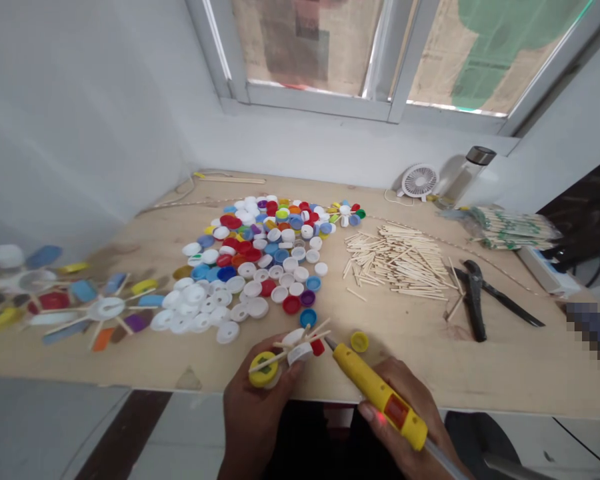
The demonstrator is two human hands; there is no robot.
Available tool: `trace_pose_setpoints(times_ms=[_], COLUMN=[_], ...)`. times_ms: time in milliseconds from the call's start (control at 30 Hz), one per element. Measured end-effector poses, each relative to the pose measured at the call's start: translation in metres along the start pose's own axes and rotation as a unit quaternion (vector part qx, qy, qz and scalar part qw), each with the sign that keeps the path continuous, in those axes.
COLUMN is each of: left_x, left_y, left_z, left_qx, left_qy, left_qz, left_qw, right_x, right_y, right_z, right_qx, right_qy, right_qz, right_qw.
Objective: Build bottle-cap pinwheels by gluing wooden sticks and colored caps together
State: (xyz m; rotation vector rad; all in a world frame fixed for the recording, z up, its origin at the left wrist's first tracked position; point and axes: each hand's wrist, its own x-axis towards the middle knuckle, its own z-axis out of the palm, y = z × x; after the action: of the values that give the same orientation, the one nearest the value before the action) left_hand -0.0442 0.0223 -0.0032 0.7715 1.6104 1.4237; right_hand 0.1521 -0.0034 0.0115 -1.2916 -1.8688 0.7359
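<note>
Okay, so going left to right: over on the left of my plywood bench are a couple of wheels made from bottle caps and craft sticks, kinda blurry from here. Ahead of my hands there's a big heap of colorful plastic bottle caps. My left hand is gripping a small cap-and-stick wheel just over the near edge of the bench. My right hand is clenched around a yellow hot glue gun, its tip right by the wheel and near a loose yellow cap. Further right, past my grip, there's a pile of craft sticks and some black-handled pliers.
</note>
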Motion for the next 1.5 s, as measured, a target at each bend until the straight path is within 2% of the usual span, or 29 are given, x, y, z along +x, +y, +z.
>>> trace_pose_setpoints(times_ms=[233,467,1033,1500], left_x=[-0.004,-0.005,-0.008,-0.006], left_y=[0.009,0.003,0.006,-0.003], left_z=[0.006,0.004,0.003,-0.001], left_qx=[-0.006,0.026,0.068,0.087], left_qy=[0.024,0.043,0.023,0.011], left_qz=[0.033,0.052,0.074,0.070], left_qw=[0.999,0.997,0.995,0.994], right_x=[-0.002,0.001,0.000,-0.001], right_y=[0.000,-0.002,0.000,0.002], right_z=[0.003,0.006,0.006,0.005], right_qx=[-0.019,-0.051,-0.031,-0.032], right_qy=[0.005,0.034,0.026,0.024], right_qz=[0.015,-0.008,0.038,0.046], right_qw=[1.000,0.998,0.998,0.998])
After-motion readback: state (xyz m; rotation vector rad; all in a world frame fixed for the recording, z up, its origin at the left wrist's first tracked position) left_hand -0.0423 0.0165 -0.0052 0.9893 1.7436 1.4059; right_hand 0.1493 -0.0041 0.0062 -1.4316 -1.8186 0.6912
